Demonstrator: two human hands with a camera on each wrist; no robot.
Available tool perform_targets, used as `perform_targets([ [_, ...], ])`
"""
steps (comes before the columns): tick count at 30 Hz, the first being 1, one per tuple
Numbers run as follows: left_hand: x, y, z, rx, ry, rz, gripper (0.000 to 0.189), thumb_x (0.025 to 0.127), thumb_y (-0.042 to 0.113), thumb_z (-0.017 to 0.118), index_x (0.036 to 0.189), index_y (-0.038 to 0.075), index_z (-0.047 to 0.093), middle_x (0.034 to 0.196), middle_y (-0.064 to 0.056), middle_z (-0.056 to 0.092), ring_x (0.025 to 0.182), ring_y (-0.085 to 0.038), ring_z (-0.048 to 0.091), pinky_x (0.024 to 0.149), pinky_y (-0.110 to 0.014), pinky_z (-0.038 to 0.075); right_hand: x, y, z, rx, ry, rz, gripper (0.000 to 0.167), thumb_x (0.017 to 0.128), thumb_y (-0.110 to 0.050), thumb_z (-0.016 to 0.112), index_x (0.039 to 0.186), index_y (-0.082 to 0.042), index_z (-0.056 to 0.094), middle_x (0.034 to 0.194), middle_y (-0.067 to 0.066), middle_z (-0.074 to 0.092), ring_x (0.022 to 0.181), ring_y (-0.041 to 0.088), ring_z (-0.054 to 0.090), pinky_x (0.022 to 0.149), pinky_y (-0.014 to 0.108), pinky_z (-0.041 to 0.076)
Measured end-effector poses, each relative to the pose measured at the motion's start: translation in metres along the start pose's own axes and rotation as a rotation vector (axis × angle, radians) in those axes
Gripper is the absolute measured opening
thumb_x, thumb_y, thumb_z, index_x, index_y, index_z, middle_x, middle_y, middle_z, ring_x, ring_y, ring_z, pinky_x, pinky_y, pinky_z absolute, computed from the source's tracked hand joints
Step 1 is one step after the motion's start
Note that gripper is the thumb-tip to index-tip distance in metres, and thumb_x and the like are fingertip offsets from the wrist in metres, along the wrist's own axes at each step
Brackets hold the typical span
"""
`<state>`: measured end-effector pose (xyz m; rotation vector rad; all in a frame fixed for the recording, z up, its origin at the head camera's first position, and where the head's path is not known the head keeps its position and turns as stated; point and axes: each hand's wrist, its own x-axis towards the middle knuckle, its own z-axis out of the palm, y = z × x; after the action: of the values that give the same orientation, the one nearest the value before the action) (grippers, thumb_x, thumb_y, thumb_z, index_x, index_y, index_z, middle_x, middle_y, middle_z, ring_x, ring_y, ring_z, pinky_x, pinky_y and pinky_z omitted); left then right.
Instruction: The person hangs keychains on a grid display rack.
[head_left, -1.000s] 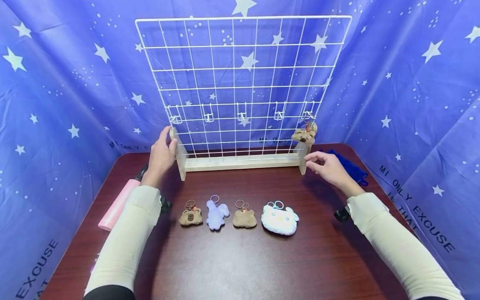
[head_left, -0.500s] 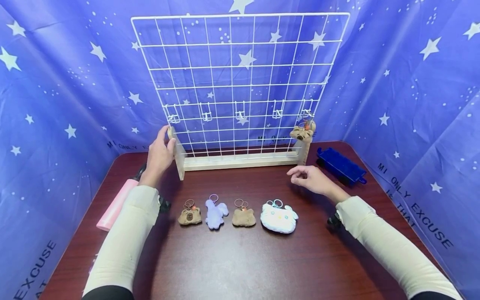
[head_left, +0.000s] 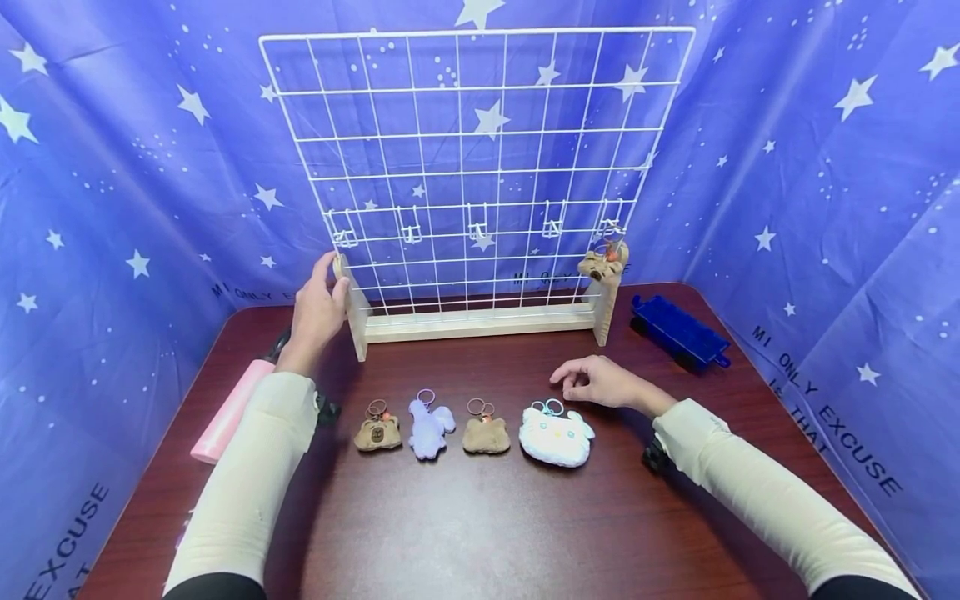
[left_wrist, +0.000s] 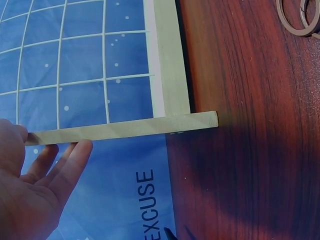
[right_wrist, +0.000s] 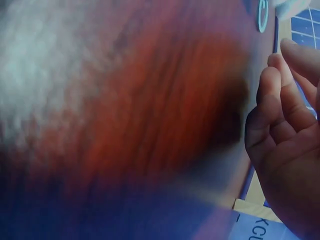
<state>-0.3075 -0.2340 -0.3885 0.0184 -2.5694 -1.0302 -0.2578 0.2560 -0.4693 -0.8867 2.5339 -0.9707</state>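
Note:
A white wire grid rack stands on a wooden base with two side posts. My left hand grips the left wooden post between thumb and fingers. Relaxed and holding nothing, my right hand hovers just behind the white plush keychain, fingertips near its blue rings. To the left of that lie a brown plush keychain, a purple one and a brown one with a snout. A tan plush keychain hangs at the rack's right end.
Several white hooks line the grid in one row. A pink bottle lies at the table's left, beside the left forearm. A blue tray-like object sits at the back right. Blue star-printed curtains surround the table.
My right hand has left the rack's right post and moved left and toward me, to the white plush keychain. The left hand stays on its post; the head view has shifted slightly.

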Motion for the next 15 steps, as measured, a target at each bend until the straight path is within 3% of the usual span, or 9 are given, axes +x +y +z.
perform_targets([
  [10,0.0003,-0.0005,-0.0007,-0.011,0.005,0.003,0.055,0.106,0.028,0.050,0.158,0.027,0.034,0.131,-0.024,0.065,0.118,-0.043,0.062,0.101,-0.058,0.048,0.0002,-0.0057,0.0027,0.026,-0.105,0.035,0.027,0.090,-0.008,0.073,0.117,-0.011,0.072,0.087,-0.004,0.071,0.072,0.004,0.059,0.069,0.021,0.050],
  [15,-0.0005,-0.0013,-0.0016,-0.026,-0.002,0.000,0.055,0.106,0.029,0.049,0.158,0.027,0.034,0.131,-0.024,0.066,0.116,-0.042,0.064,0.099,-0.057,0.050,0.0016,-0.0051,0.0041,0.015,-0.120,0.032,0.027,0.089,-0.010,0.075,0.116,-0.013,0.074,0.086,-0.006,0.069,0.070,0.004,0.057,0.066,0.021,0.049],
])
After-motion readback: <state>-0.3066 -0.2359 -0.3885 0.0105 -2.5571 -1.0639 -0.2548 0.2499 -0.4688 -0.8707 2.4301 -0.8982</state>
